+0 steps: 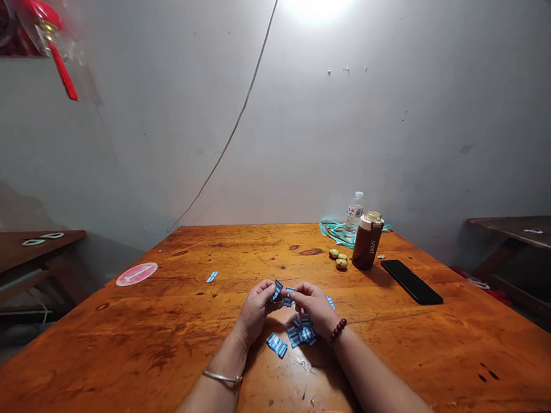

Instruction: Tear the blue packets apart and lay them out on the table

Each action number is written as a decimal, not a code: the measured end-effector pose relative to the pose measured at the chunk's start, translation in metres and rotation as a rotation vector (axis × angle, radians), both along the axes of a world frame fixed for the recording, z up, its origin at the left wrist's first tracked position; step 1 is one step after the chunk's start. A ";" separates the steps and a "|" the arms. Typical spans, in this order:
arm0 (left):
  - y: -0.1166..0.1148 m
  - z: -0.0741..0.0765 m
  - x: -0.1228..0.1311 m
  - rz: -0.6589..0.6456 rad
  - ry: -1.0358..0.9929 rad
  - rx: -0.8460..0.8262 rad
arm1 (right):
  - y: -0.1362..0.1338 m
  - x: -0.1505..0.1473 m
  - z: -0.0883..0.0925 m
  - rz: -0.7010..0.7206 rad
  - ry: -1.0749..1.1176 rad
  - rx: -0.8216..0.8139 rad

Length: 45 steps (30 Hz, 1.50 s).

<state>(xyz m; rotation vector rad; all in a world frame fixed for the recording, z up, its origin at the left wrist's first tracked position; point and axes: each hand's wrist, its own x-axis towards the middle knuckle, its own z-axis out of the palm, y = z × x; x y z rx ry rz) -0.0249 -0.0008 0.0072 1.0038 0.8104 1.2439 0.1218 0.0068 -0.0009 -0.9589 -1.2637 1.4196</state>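
The left hand (256, 308) and right hand (315, 307) are working close together, each neatly pinching small blue packets (277, 290) just above the loose pile (302, 333) on the near wooden counter (388, 355).

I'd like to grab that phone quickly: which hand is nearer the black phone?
Right. The right hand is down and to the left of the black phone, not touching it; the left hand is farther left, beyond the right hand.
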 end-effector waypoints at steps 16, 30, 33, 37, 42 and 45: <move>0.002 -0.016 0.021 0.212 -0.022 -0.120 | -0.010 -0.022 -0.003 -0.154 0.058 -0.036; -0.001 -0.011 0.015 0.087 -0.168 -0.233 | -0.004 -0.016 -0.005 -0.219 0.099 0.047; 0.000 -0.010 0.014 0.119 -0.146 -0.249 | -0.002 -0.013 -0.004 -0.234 0.122 0.004; 0.000 -0.010 0.015 0.213 -0.045 -0.208 | -0.001 -0.011 -0.003 -0.178 0.156 -0.075; 0.001 -0.012 0.017 0.312 0.087 -0.092 | -0.002 -0.008 -0.003 -0.033 0.224 -0.150; 0.000 -0.011 0.017 0.297 0.125 -0.016 | -0.002 -0.006 -0.004 -0.014 0.200 -0.138</move>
